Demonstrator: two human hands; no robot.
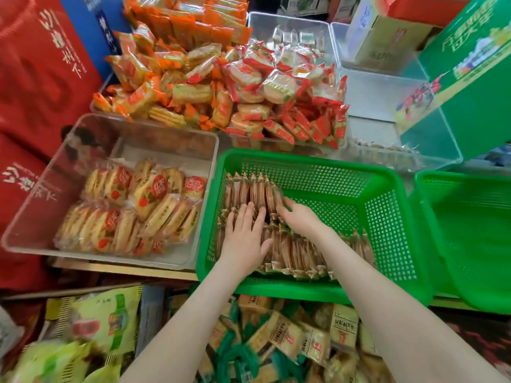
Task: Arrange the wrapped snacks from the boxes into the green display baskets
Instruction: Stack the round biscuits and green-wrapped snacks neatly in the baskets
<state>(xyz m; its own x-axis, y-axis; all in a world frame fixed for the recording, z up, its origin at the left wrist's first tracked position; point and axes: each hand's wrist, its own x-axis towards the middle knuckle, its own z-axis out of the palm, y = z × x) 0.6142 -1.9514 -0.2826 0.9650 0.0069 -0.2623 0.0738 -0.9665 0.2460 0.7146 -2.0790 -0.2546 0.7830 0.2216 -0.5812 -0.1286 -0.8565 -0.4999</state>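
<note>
A green display basket [318, 172] stands in the middle, with brown wrapped snacks [254, 192] set on edge in two rows along its left and front sides. My left hand [244, 236] lies flat on the snacks with straight, spread fingers. My right hand [298, 217] touches the right end of the back row, fingers bent against the last packets. A second green basket [470, 230] sits at the right edge; its visible part holds nothing.
A clear bin [36, 217] of round biscuits in clear wrappers stands at the left. Orange and red snack piles [221, 87] fill bins behind. Clear bins [387, 92] and a green carton [470, 78] are at the back right. Loose yellow-green packets [290, 338] lie below.
</note>
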